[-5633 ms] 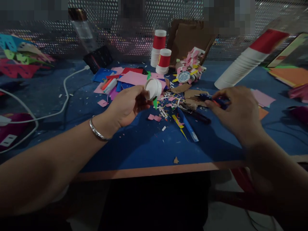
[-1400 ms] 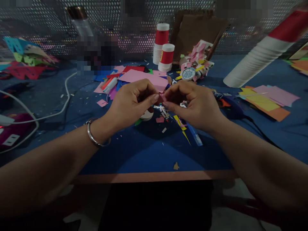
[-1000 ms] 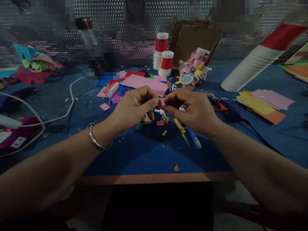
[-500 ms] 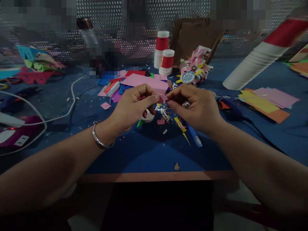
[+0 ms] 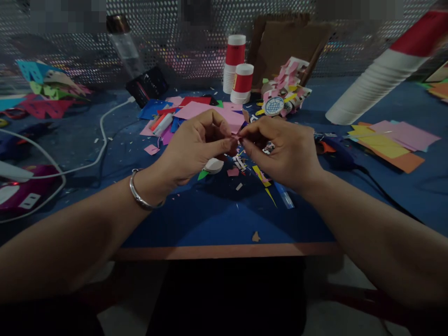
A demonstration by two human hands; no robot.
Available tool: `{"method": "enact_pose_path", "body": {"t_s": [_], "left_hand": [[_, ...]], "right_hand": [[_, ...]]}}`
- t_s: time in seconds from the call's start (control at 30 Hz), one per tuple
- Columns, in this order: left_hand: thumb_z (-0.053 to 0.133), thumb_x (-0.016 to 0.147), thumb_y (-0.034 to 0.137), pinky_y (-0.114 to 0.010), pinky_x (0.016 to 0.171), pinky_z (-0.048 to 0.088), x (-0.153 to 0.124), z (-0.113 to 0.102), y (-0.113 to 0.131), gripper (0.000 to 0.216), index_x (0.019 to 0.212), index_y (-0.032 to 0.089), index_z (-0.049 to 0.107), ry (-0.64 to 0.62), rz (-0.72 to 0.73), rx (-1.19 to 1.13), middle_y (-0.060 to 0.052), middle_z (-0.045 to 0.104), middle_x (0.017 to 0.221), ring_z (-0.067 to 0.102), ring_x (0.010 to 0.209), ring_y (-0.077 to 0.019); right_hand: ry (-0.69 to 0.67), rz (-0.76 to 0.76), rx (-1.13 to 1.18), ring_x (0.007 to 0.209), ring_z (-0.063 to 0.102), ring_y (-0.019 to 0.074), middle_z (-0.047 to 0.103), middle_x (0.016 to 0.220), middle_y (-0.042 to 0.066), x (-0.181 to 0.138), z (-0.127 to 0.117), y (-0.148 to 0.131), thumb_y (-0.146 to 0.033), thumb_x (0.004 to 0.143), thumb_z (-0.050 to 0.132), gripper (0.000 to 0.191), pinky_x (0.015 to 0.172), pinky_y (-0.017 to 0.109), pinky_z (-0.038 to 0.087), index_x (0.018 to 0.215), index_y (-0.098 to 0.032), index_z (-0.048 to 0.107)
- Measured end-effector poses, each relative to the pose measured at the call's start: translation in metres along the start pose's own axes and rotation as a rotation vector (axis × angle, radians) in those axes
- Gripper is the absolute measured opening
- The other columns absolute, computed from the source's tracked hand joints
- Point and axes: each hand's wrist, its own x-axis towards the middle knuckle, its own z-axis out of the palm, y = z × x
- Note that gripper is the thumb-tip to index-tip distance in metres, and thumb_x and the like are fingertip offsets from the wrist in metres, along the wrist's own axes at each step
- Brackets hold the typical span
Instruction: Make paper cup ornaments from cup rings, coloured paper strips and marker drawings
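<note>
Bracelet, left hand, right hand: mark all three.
Bracelet [image 5: 134, 192], head view, on the silver band.
Left hand [image 5: 191, 150], head view, middle of its thumb side.
Right hand [image 5: 289, 150], head view, middle of its thumb side.

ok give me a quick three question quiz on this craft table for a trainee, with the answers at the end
1. Multiple choice: what are the left hand and right hand pinching between them?
a) a white cup
b) a small pink piece
c) a marker

2. True or false: the silver bangle is on the left wrist.

3. Fill in the gap: the dark blue tool with an orange part lies closer to the ____ hand.

Key: 1. b; 2. true; 3. right
</note>
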Motion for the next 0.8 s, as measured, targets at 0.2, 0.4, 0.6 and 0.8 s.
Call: {"method": "enact_pose_path", "body": {"t_s": [0.2, 0.4, 0.6, 0.8], "left_hand": [[0.081, 0.084, 0.003, -0.028, 0.079, 0.055, 0.014, -0.028, 0.004, 0.021, 0.092, 0.019, 0.069, 0.15, 0.108, -0.017, 0.004, 0.069, 0.083, 0.063, 0.074, -0.0096], [0.085, 0.085, 0.014, -0.027, 0.077, 0.051, 0.028, -0.051, -0.006, 0.017, 0.094, 0.023, 0.073, 0.268, 0.106, 0.062, 0.006, 0.073, 0.086, 0.061, 0.081, -0.0097], [0.081, 0.082, 0.011, -0.03, 0.073, 0.05, 0.032, -0.054, -0.006, 0.015, 0.088, 0.024, 0.078, 0.441, 0.15, 0.076, 0.004, 0.074, 0.082, 0.061, 0.076, -0.0104], [0.082, 0.082, 0.01, -0.029, 0.07, 0.049, 0.033, -0.053, -0.01, 0.015, 0.083, 0.024, 0.077, 0.443, 0.132, 0.04, 0.006, 0.073, 0.078, 0.059, 0.073, -0.0081]], "right_hand": [[0.097, 0.085, 0.046, 0.082, 0.07, 0.022, 0.076, 0.09, 0.004, 0.003, -0.007, 0.01, -0.028, 0.097, 0.068, 0.008, 0.076, 0.038, 0.055, 0.097, -0.026, 0.076], [0.118, 0.123, 0.004, 0.074, 0.069, 0.0213, 0.074, 0.083, 0.003, 0.009, -0.017, 0.027, -0.028, 0.094, 0.072, 0.008, 0.071, 0.037, 0.053, 0.087, -0.025, 0.074], [0.115, 0.14, -0.111, 0.073, 0.07, 0.0207, 0.076, 0.08, 0.003, 0.015, -0.025, 0.037, -0.024, 0.088, 0.075, 0.006, 0.071, 0.036, 0.05, 0.082, -0.024, 0.073], [0.004, 0.266, -0.203, 0.074, 0.066, 0.0185, 0.077, 0.084, 0.008, 0.018, -0.042, 0.042, -0.025, 0.088, 0.072, 0.009, 0.071, 0.035, 0.046, 0.09, -0.017, 0.076]]}}
